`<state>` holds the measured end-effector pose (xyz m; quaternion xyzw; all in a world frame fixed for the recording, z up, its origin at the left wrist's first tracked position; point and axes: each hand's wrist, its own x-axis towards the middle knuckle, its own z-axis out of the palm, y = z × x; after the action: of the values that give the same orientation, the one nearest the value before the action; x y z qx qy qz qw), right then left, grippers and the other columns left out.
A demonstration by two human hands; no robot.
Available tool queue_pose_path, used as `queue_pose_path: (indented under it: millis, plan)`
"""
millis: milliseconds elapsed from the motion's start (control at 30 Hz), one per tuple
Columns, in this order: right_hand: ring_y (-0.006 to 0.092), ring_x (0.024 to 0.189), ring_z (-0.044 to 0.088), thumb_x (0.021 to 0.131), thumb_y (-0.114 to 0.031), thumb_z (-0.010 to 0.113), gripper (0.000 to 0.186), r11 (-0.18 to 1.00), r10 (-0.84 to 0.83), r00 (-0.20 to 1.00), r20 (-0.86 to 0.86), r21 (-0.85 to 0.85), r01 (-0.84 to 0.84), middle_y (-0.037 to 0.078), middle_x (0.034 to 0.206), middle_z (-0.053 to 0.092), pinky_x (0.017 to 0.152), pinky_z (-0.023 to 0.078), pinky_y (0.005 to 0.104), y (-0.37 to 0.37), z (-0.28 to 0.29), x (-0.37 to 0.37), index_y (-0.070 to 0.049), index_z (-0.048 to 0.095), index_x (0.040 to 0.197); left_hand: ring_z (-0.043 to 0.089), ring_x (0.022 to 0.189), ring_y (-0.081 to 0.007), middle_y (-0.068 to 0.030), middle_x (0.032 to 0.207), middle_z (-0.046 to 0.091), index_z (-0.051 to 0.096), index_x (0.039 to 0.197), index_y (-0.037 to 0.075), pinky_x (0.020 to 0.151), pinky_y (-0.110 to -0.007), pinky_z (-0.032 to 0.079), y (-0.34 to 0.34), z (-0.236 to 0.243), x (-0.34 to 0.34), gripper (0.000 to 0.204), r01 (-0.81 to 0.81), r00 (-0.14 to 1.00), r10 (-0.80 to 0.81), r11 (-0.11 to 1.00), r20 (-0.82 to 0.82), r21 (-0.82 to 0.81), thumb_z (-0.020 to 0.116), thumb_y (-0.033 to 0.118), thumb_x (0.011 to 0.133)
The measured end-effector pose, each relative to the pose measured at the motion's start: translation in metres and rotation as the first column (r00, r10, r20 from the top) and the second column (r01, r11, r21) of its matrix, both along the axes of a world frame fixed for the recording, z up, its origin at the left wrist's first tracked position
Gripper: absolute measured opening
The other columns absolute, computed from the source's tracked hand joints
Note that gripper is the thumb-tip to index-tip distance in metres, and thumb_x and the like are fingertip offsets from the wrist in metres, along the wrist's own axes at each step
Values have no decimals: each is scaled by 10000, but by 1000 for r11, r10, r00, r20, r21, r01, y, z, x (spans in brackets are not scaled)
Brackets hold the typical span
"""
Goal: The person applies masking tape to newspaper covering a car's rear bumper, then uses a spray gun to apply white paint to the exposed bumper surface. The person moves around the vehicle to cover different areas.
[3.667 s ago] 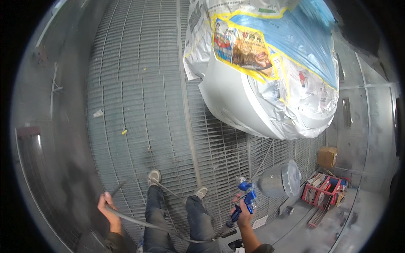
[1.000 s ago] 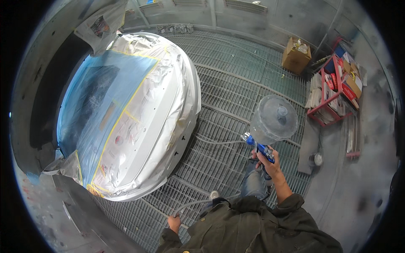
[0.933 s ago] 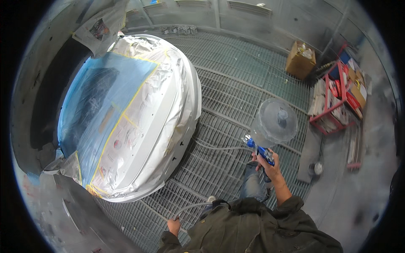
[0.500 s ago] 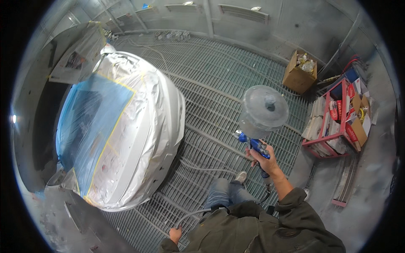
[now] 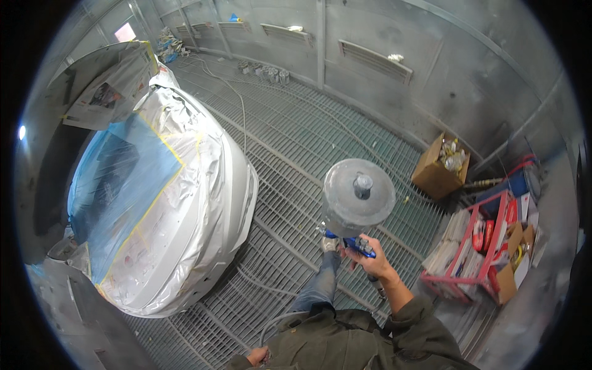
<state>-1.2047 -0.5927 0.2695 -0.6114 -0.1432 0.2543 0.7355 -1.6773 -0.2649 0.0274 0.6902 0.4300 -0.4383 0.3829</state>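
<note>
My right hand (image 5: 375, 260) is wrapped round a blue spray gun (image 5: 359, 245), holding it up in front of me. A round, greyish translucent paint cup (image 5: 361, 191) with a knobbed lid sits on top of the gun. At the lower edge my left hand (image 5: 258, 355) is closed on a grey air hose (image 5: 277, 319), which loops past my waist. To my left stands a white car (image 5: 231, 191), partly covered with clear film, paper, blue sheeting (image 5: 117, 179) and yellow tape. The gun is well apart from the car.
Metal grating (image 5: 290, 154) forms the floor, with hose lying across it. At the right stand a cardboard box (image 5: 435, 169) of crumpled waste and a red-framed cart (image 5: 453, 280) with papers and packages. Several cans (image 5: 271, 75) line the far wall.
I have stepped forward. The spray gun with its cup has shifted left and lower in view, still in my right hand. My left hand has sunk toward the lower edge.
</note>
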Motion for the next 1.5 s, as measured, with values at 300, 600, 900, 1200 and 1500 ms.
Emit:
queue_pose_path:
  millis: [300, 600, 900, 1200, 1500]
  plan:
    - [191, 889, 672, 922, -70, 658, 251, 996, 79, 997, 10, -40, -79, 137, 1029, 675, 554, 589, 293, 5, 23, 220, 47, 583, 1132, 689, 745, -353, -226, 723, 674, 698, 813, -63, 676, -460, 499, -51, -9, 205, 645, -70, 994, 57, 987, -91, -144, 663, 579, 865]
    - [181, 864, 657, 911, -143, 671, 295, 986, 158, 987, 7, 57, -158, 110, 994, 668, 526, 572, 288, 35, 30, 456, 30, 603, 1139, 682, 735, -341, -209, 721, 671, 701, 813, -39, 673, -461, 496, -102, 15, 358, 604, -252, 964, 238, 961, -116, -117, 671, 562, 866]
    - [180, 911, 645, 907, -135, 652, 293, 920, 382, 924, -29, 102, -377, 111, 1016, 670, 522, 562, 300, 98, 28, 722, 30, 608, 1146, 674, 726, -329, -192, 719, 668, 705, 814, -15, 671, -462, 493, -253, 6, 584, 563, -553, 830, 543, 831, -128, -61, 679, 545, 867]
    - [196, 856, 648, 898, -229, 669, 330, 866, 495, 868, -31, 99, -490, 116, 983, 666, 491, 545, 296, 222, 44, 929, 34, 637, 1095, 667, 716, -317, -175, 716, 664, 709, 814, 10, 669, -463, 490, -300, 13, 836, 521, -779, 625, 775, 627, -94, -4, 687, 528, 869]
    - [207, 859, 654, 912, -123, 634, 258, 841, 535, 844, -48, 132, -526, 124, 1003, 675, 481, 546, 310, 411, 35, 1093, 30, 628, 1120, 659, 706, -305, -158, 714, 661, 712, 815, 34, 666, -464, 487, -214, -15, 1042, 480, -887, 454, 883, 461, -118, 31, 695, 511, 870]
